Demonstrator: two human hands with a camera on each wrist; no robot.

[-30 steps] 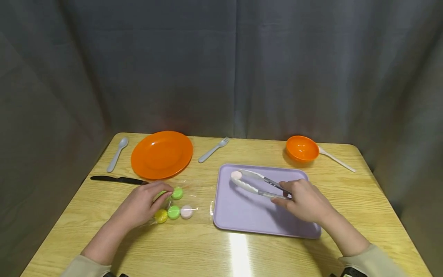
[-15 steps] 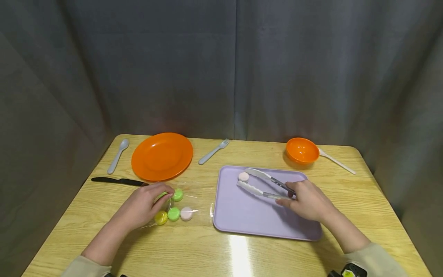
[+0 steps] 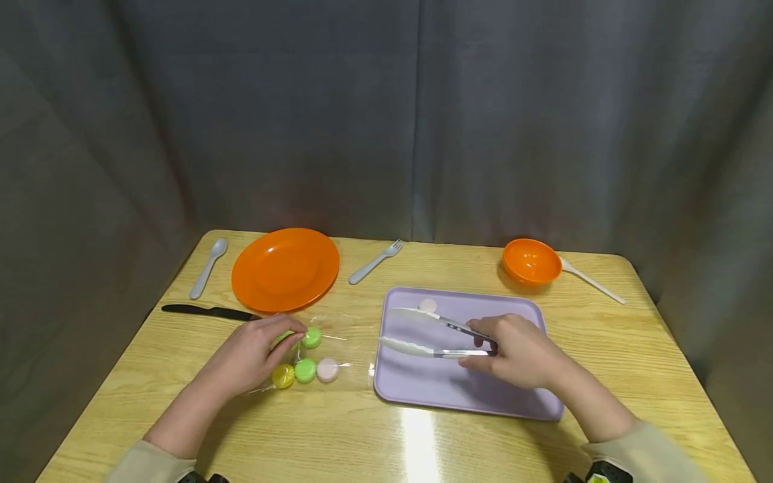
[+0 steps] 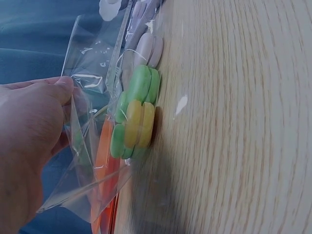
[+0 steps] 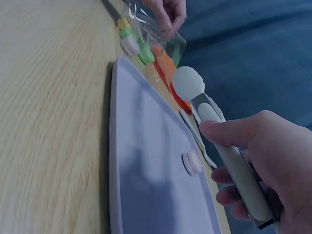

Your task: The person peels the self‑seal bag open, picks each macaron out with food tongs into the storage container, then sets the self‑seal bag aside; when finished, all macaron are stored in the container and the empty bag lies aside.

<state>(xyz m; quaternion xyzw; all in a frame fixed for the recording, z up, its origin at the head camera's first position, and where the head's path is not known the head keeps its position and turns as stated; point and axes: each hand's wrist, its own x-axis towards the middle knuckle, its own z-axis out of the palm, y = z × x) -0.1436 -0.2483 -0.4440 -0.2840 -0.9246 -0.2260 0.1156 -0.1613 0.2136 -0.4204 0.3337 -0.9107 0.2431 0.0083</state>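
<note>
fingers of the right hand [image 3: 516,352] curl round open tongs [image 3: 431,332] over the tray [image 3: 423,389], tips toward nine o'clock, while the left hand [image 3: 250,355] pinches the macaron bag [image 3: 314,352] open to steady it

a staged recording booth is shown rather than a lived-in room. a grey curtain [image 3: 417,114] is hung close around the far and side edges of a small wooden table [image 3: 423,443]. toy-like plastic tableware is laid out on it: an orange plate [image 3: 285,268], an orange bowl [image 3: 532,260], a lilac tray [image 3: 423,382].
</note>
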